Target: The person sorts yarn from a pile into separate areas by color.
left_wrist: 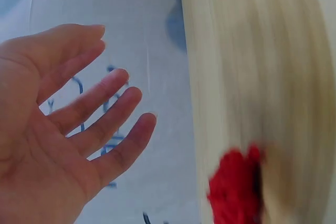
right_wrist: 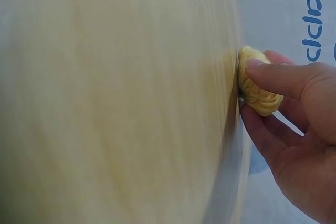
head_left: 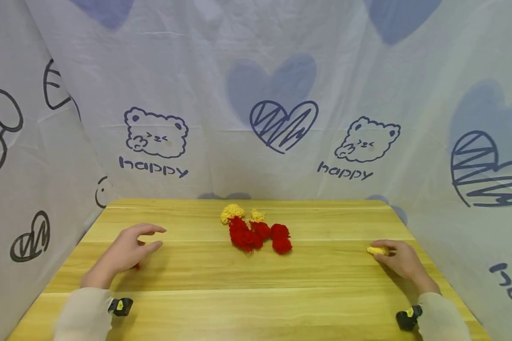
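My right hand (head_left: 403,261) pinches a small yellow yarn ball (right_wrist: 260,88) between thumb and fingers, right at the tabletop on the right side. Its wound strands show in the right wrist view. Over the left side my left hand (head_left: 128,248) holds nothing, its fingers spread and loosely extended. Beneath that hand lies a red yarn ball (left_wrist: 234,190), mostly hidden by the hand in the head view. At the back middle, several red yarn balls (head_left: 242,235) sit bunched together, with a larger yellow yarn ball (head_left: 232,213) and a smaller yellow one (head_left: 257,216) behind them.
The wooden table (head_left: 239,303) has light boards running left to right. A pale printed cloth (head_left: 213,142) with hearts and bears hangs behind it and along both sides. Each wrist carries a small black camera, such as the one on the left sleeve (head_left: 121,307).
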